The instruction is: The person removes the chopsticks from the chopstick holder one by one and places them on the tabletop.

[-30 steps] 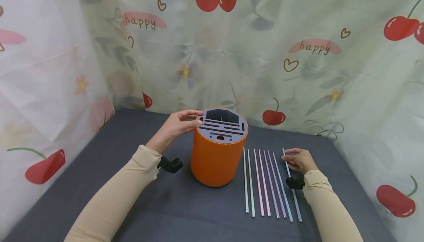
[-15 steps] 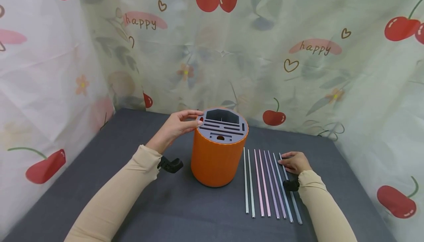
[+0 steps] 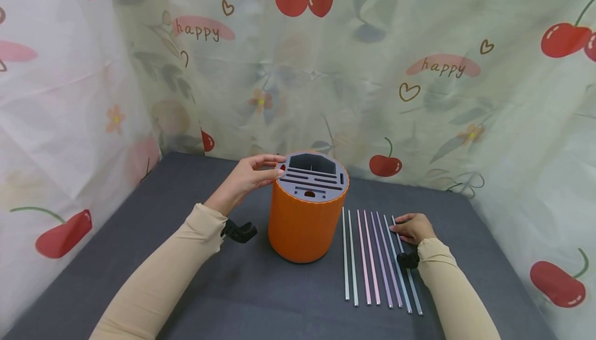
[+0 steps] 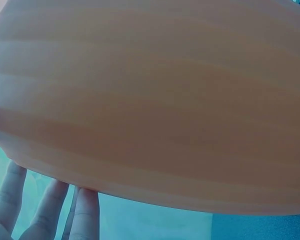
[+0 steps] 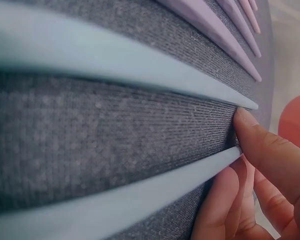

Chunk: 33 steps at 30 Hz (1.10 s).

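A ridged orange knife block (image 3: 302, 226) with a grey slotted top (image 3: 316, 190) stands mid-table. My left hand (image 3: 249, 177) rests its thumb and fingertips on the block's left rim, fingers fairly straight. In the left wrist view, several fingers (image 4: 45, 210) touch the ridged wall, which fills most of that view. Right of the block, metal chopsticks lie in a row, coloured silvery, pink, purple and blue. My right hand (image 3: 414, 227) pinches the far end of the outermost blue chopstick (image 5: 155, 195). Its thumb tip is right at the neighbouring blue chopstick (image 5: 140, 65).
The chopsticks nearest the block are silvery (image 3: 345, 257), then come pink ones (image 3: 365, 262) and purple ones (image 3: 384, 262). A dark grey cloth (image 3: 261, 304) covers the table. Curtains (image 3: 307, 97) printed with cherries stand behind and at both sides.
My right hand has moved left and slightly nearer, bringing the outermost blue chopstick close to the other blue one and more in line with the row. My left hand and the knife block have stayed put.
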Available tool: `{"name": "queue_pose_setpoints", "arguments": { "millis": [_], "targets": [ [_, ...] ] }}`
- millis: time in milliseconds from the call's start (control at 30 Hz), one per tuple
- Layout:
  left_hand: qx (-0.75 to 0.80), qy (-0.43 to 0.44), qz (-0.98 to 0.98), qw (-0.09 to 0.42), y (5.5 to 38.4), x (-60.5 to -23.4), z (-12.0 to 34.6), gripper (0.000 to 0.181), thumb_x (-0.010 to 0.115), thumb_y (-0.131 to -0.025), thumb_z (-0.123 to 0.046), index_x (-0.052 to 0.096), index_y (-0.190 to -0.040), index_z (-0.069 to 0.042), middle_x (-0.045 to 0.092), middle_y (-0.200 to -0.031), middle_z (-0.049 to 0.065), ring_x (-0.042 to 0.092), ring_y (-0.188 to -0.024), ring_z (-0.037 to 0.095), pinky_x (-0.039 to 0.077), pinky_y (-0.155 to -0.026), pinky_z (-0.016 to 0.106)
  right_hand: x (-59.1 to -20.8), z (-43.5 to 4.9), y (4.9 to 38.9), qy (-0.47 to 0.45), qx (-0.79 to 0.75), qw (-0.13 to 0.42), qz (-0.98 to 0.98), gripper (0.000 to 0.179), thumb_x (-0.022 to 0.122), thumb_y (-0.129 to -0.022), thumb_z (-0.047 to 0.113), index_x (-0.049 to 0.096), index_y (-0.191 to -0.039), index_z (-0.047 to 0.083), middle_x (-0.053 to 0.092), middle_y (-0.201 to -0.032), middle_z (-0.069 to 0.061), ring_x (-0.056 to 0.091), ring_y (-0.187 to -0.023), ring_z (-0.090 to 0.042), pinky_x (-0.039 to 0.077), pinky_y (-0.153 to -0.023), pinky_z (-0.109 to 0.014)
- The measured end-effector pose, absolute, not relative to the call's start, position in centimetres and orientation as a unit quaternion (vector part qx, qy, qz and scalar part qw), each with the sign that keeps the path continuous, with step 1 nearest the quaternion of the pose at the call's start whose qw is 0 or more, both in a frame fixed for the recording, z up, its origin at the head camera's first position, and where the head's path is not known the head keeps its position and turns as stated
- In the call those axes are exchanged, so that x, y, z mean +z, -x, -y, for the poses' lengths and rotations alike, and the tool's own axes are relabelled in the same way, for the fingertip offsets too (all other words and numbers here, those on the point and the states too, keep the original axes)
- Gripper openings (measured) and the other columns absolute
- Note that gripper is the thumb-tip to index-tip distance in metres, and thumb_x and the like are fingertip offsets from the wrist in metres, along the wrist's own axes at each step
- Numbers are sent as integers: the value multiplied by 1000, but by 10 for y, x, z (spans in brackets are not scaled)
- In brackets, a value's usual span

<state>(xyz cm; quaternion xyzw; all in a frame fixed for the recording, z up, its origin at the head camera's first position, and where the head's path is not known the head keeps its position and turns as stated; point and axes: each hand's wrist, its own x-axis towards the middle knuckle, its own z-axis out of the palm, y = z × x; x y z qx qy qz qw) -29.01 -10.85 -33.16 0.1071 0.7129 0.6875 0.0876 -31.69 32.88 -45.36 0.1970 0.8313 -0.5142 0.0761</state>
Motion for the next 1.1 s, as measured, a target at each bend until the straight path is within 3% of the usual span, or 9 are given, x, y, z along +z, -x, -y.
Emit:
{"name": "queue_pose_setpoints", "arguments": {
  "millis": [633,833,967,1100],
  "targets": [
    [690,-116,-707,97,293,-335,109,47,75,-78,-28,61,-122,-17,50,-126,4,48,-118,20,41,-98,37,-459,-332,321,-204,-506,81,-834,35,76,-73,-1,59,-103,-7,59,-72,-3,56,-58,-10,53,-53,-26],
    [689,-119,-707,100,293,-335,110,48,76,-77,-29,61,-121,-18,51,-125,3,49,-117,19,42,-98,37,-457,-333,322,-213,-514,89,-826,35,74,-77,3,59,-107,-6,61,-75,-3,58,-62,-12,53,-56,-27],
    [692,-136,-699,115,294,-333,113,48,74,-78,-29,59,-123,-17,51,-127,3,49,-118,19,41,-99,38,-443,-330,323,-213,-510,85,-829,40,72,-81,9,56,-115,-5,62,-90,-10,59,-71,-16,54,-61,-29],
    [695,-168,-682,150,297,-329,124,47,66,-86,-26,53,-129,-13,49,-132,5,47,-121,21,38,-102,39,-408,-316,323,-164,-502,79,-846,49,66,-87,21,49,-126,-5,55,-118,-23,62,-93,-27,55,-73,-32]
  ]
}}
